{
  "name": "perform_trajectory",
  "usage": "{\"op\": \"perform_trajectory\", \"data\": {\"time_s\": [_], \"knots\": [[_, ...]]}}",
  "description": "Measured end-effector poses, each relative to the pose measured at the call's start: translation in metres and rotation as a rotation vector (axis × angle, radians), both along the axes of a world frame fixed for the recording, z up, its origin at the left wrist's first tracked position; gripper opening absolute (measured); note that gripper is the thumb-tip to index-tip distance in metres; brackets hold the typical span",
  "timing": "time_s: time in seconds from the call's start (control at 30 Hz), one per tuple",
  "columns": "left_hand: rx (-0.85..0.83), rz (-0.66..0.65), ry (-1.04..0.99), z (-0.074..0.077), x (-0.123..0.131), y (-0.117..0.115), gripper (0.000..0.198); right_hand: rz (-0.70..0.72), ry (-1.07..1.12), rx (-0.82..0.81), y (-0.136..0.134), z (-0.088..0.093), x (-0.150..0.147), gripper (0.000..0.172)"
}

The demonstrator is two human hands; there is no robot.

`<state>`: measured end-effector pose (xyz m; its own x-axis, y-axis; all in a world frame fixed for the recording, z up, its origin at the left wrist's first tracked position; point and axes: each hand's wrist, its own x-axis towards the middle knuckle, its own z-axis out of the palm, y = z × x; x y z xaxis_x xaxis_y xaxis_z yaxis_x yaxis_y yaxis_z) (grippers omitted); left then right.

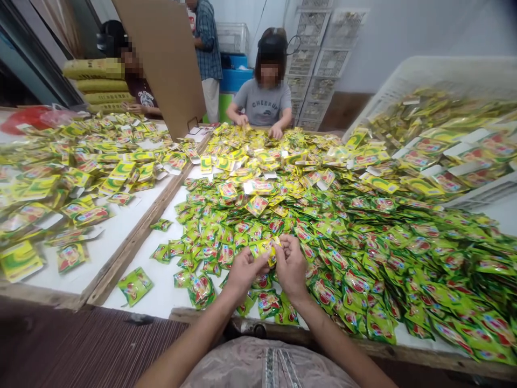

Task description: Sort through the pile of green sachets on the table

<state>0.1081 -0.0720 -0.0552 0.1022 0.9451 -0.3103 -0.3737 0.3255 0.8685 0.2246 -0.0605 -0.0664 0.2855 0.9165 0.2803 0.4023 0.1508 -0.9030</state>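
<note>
My left hand and my right hand meet at the near edge of the white table. Both are closed on one small yellow-green sachet, held between the fingertips just above the pile. Beneath and around them lies a wide heap of green sachets with red print. Farther back the heap turns to yellow sachets. A single green sachet lies apart at the near left.
A second table at the left carries more yellow sachets. A white crate full of sachets stands at the right. A person in a grey shirt sorts at the far end; two others stand behind a brown cardboard sheet.
</note>
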Motion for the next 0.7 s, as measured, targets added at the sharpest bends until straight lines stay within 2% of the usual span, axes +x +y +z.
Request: {"op": "perform_trajectory", "data": {"time_s": [0.13,0.23,0.37,0.4,0.5,0.57,0.63,0.7], "knots": [[0.054,0.062,0.079,-0.003,-0.001,0.005,0.034,0.172,0.308,-0.14,-0.005,-0.001,-0.002,0.03],[0.05,-0.003,0.107,-0.006,-0.006,0.009,0.035,0.245,0.429,-0.195,-0.005,0.0,0.005,0.037],[-0.062,-0.09,0.069,-0.007,-0.014,0.011,0.038,0.181,0.373,-0.134,0.003,0.012,0.023,0.032],[-0.074,-0.09,0.052,-0.006,-0.015,0.012,0.038,0.232,0.345,-0.143,0.005,0.017,0.027,0.031],[-0.064,-0.134,-0.005,-0.004,-0.016,0.01,0.038,0.502,0.222,-0.23,0.008,0.029,0.031,0.025],[-0.051,-0.168,0.011,-0.003,-0.014,0.01,0.04,0.585,0.101,-0.25,0.008,0.032,0.029,0.023],[-0.043,-0.155,0.064,-0.002,-0.011,0.01,0.044,0.558,0.017,-0.242,0.008,0.029,0.025,0.025],[-0.014,-0.137,0.081,0.0,-0.008,0.012,0.046,0.472,0.077,-0.237,0.009,0.024,0.021,0.032]]}}
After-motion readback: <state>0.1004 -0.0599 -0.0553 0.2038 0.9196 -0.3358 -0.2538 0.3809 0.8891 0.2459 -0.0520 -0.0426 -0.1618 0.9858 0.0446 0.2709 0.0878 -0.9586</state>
